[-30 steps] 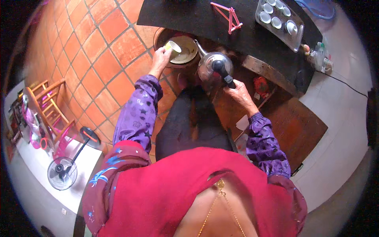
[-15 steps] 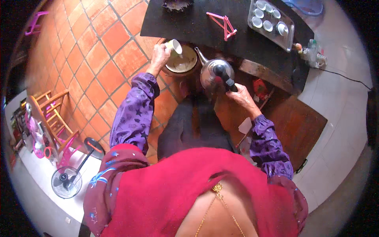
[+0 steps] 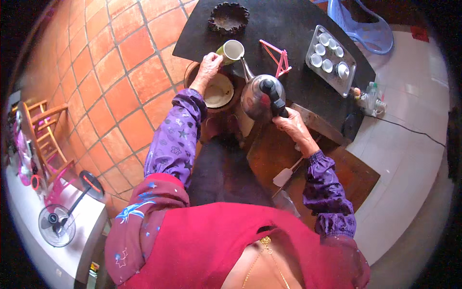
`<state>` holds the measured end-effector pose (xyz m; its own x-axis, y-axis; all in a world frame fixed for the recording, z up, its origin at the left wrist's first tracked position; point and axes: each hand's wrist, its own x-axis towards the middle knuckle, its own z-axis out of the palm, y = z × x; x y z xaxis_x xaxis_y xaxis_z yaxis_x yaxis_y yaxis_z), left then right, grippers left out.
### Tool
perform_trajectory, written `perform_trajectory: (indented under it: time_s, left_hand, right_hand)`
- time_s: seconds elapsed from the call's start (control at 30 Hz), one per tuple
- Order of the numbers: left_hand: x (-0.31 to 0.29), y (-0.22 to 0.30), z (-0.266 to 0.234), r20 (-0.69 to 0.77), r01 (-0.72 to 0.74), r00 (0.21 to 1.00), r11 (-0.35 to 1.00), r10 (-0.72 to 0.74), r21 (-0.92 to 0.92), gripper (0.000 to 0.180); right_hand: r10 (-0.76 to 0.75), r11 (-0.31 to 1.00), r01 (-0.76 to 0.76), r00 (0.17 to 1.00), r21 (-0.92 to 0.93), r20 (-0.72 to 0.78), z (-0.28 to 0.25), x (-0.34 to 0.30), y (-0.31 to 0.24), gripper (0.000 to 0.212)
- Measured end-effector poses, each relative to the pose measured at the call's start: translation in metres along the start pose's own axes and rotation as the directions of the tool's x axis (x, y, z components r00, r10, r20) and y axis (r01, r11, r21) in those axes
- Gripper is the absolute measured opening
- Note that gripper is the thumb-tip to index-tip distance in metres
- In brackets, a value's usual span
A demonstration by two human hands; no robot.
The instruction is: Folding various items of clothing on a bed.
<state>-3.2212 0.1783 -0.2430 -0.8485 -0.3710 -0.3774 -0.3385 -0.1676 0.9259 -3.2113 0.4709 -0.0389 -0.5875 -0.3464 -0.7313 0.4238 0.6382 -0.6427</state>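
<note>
My left hand [image 3: 208,68] is closed around a green mug [image 3: 231,51] with a pale inside, its mouth turned up. In my right hand [image 3: 293,126] is the black handle of a shiny steel kettle [image 3: 256,98]. The kettle's spout reaches up beside the mug's near rim; whether they touch I cannot tell, and no stream of water shows. Below the mug, a round pale basin [image 3: 219,91] sits low by the dark table's edge.
On the dark table [image 3: 284,29] are a pink folding rack [image 3: 278,60], a clear tray [image 3: 331,79] of several small white cups and a dark scalloped bowl [image 3: 228,19]. A blue plastic chair [image 3: 368,31] stands behind. A fan [image 3: 57,219] is at the left, and a bottle [image 3: 371,96] at the table's right edge.
The mug has gone from tilted over the basin to mouth up beside the spout. My left hand rose to the right with it. The view has shifted too.
</note>
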Motion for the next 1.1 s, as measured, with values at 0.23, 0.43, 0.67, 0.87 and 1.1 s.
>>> perform_trajectory:
  time_s: [0.23,0.43,0.67,0.87,1.1]
  left_hand:
    - [0.003,0.0,0.001,-0.009,0.115,0.993,0.992,-0.116,-0.05,0.021]
    - [-0.041,-0.008,-0.027,-0.135,0.226,0.968,0.968,-0.211,0.105,0.038]
    - [-0.245,-0.072,-0.136,-0.152,0.511,0.854,0.857,-0.498,0.067,0.026]
    - [-0.399,-0.096,-0.184,-0.262,0.756,0.599,0.642,-0.756,-0.125,0.019]
    - [-0.45,-0.074,-0.172,-0.263,0.68,0.561,0.618,-0.785,-0.394,0.027]
  right_hand:
    - [0.009,0.994,-0.007,1.0,-0.105,0.014,-0.013,0.01,-0.036,0.007]
    - [0.077,0.986,-0.07,0.996,-0.153,0.041,-0.021,0.005,-0.057,0.01]
    - [0.046,0.991,-0.036,0.996,-0.13,0.078,-0.02,-0.01,-0.079,0.009]
    - [0.098,0.949,-0.092,0.995,-0.302,0.005,-0.024,-0.015,-0.091,0.016]
    - [0.095,0.953,-0.091,0.995,-0.288,-0.002,-0.01,-0.02,-0.09,0.018]
